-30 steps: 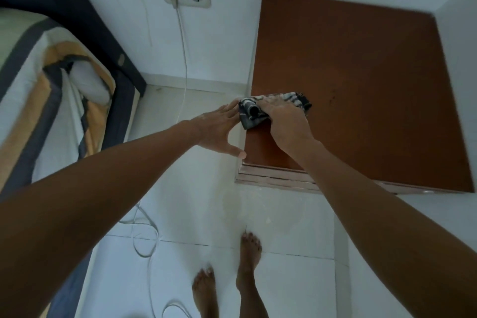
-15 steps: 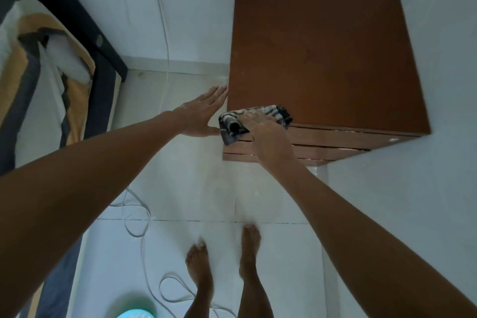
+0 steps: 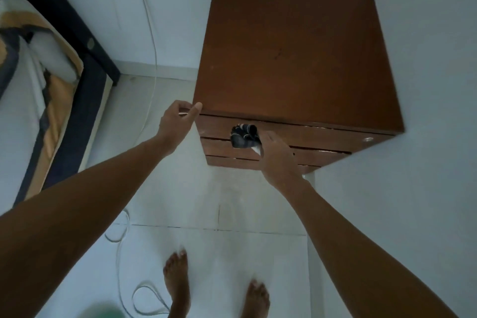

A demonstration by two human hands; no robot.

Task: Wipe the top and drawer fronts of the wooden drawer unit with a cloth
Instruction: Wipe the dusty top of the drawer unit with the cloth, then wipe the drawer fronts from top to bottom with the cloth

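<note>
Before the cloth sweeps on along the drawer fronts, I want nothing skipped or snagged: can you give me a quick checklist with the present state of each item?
1. Cloth in the right hand: ok, bunched and gripped.
2. Cloth against the drawer fronts: ok, it covers the seam between the top two.
3. Left hand steadying the unit: ok, thumb at the top's front left corner.
4. Top free of objects: ok.
5. Knob ahead on the top drawer's right end: ok, uncovered.
6. White cable away from the unit: ok, it hangs left of it.
</note>
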